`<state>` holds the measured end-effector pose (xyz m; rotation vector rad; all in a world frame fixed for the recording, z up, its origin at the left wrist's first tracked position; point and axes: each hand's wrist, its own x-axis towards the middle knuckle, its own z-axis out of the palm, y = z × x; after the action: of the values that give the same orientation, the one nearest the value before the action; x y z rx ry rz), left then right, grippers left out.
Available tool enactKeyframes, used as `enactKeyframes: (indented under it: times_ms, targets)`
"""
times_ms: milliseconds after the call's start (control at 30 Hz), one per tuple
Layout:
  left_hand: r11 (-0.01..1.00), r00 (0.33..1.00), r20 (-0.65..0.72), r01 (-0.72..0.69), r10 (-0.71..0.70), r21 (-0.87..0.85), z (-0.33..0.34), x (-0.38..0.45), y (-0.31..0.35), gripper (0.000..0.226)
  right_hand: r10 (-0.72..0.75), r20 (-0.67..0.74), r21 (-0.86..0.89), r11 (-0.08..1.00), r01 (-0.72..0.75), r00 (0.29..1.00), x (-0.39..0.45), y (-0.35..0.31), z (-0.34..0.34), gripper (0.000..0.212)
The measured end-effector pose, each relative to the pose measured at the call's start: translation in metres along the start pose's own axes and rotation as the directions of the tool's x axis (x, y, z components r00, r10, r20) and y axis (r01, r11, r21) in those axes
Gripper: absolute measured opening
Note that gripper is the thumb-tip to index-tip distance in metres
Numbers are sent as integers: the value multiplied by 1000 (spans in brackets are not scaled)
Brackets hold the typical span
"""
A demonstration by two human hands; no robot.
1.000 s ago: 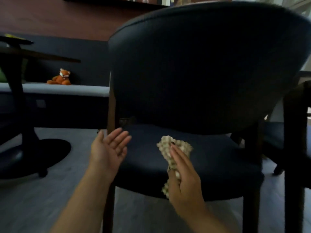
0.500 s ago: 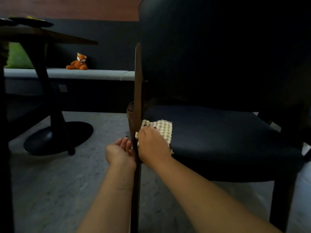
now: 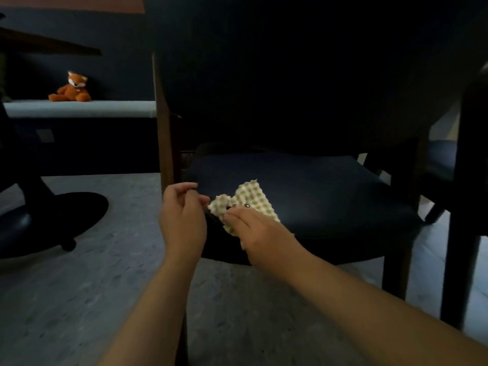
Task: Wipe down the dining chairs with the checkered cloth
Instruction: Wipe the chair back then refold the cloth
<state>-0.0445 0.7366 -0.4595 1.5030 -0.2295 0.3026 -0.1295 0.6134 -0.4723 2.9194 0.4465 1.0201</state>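
At the front left corner of the seat, the right hand's fingers point(image 3: 232, 216) curl over and pinch the cream-and-green checkered waffle cloth point(image 3: 253, 200), pressing its near edge against the cushion while the rest of it lies crumpled and partly flat on the upholstery. Just beside it, the left hand point(image 3: 182, 215) hangs with its fingers loosely bent; the tips sit close to the cloth's left corner, but whether they have hold of any fabric cannot be told, since dim light and blur hide the contact. Both bare forearms reach in from below. Under the cloth is the dark navy padded seat point(image 3: 317, 196) of a wooden-framed dining chair point(image 3: 163, 133), whose curved back rises black and featureless above. A second dark chair point(image 3: 459, 207) stands at the right edge, its seat only partly in view. Farther left, a round black pedestal base point(image 3: 52, 220) rests on the grey speckled floor point(image 3: 79, 299), and an orange plush fox point(image 3: 72, 87) sits on a pale bench point(image 3: 79, 108) against the dark wall. Judging by where the cloth lies, work is on this seat's front corner; nothing shows which surfaces are already clean, so the backrest, the frame, the legs and the neighbouring chair should all be counted as probably left to do.
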Motion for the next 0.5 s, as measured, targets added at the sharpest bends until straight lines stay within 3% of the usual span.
enactKeyframes:
  times_ms: [100,267,367,500]
  targets:
    - [963,967,195,-200,164,181,17,-19,-9,19,39,0,19,999,-39,999,-31,28,-16,53]
    - [710,796,495,-569,349,415,43,-47,-16,36,191,22,-13,982,-190,981,-93,84,-44,55]
    - [583,734,574,-660,363,474,53,-58,-17,36,307,2,-50,951,-306,952,-124,116,-57,50]
    - [576,722,597,-669,350,471,52,-56,-17,38,529,-58,45,849,-527,847,-157,152,-74,59]
